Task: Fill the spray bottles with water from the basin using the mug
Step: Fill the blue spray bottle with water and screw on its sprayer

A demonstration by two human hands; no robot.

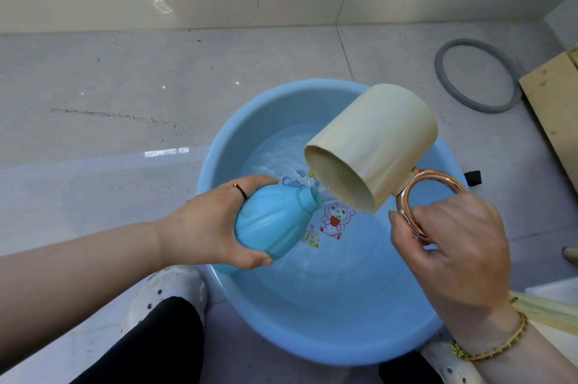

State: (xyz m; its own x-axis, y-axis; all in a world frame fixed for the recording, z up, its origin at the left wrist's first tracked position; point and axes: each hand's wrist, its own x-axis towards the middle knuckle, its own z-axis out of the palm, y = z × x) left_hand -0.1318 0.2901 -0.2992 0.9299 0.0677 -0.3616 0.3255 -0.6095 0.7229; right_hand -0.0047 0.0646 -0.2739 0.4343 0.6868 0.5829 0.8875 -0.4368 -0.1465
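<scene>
Left hand (206, 227) wrapped the blue spray bottle (272, 224) by its belly, tilted over the basin (219, 146). Right hand (453, 249) pinched the copper handle (416, 196) of the mug (372, 149), tipped at the bottle's neck. Thin plastic, likely slick when wet; grip low, don't squeeze.

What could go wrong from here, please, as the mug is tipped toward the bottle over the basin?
1. The mug has a mouth far wider than the narrow neck of the bottle, so water may miss and run down the outside into the basin.
2. The left hand holds the bottle tilted, so it could spill back out once partly full.
3. The right hand grips only the thin handle; a wet grip might slip.
</scene>
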